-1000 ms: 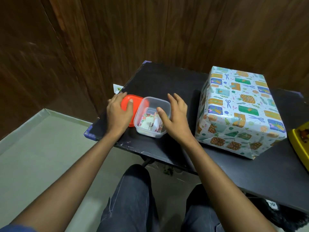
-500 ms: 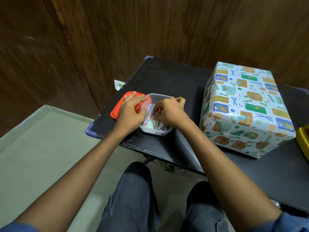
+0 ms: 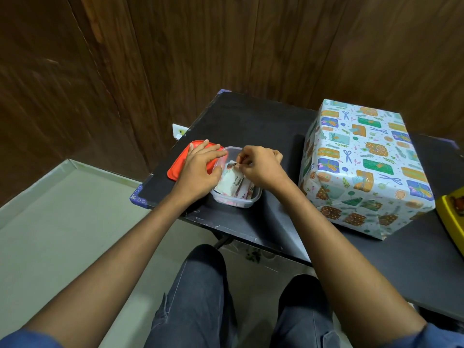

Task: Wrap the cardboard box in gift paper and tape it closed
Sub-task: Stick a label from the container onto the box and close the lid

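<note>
Box (image 3: 364,167) is already sitting wrapped; taping looks nearly done. A paper slip (image 3: 232,167) is being pinched by right hand (image 3: 261,167) inside tub (image 3: 247,200); left hand (image 3: 198,167) is resting, fingers loose, on lid (image 3: 179,167).

We see the cardboard box (image 3: 364,167) already fully covered in gift paper: a pale, whitish-blue sheet printed with small parcels in orange, green and blue, purple scissors, sprigs and dots. No bare cardboard shows. It sits flat on the black desk (image 3: 251,121), toward the right side, with its long side running away from us and slightly turned. The top face looks smooth and taut. On the near end we can make out folded flaps meeting in angled creases, lying flat against the box. We cannot tell whether tape holds those flaps. The near bottom corner reaches close to the desk's front edge.
</note>
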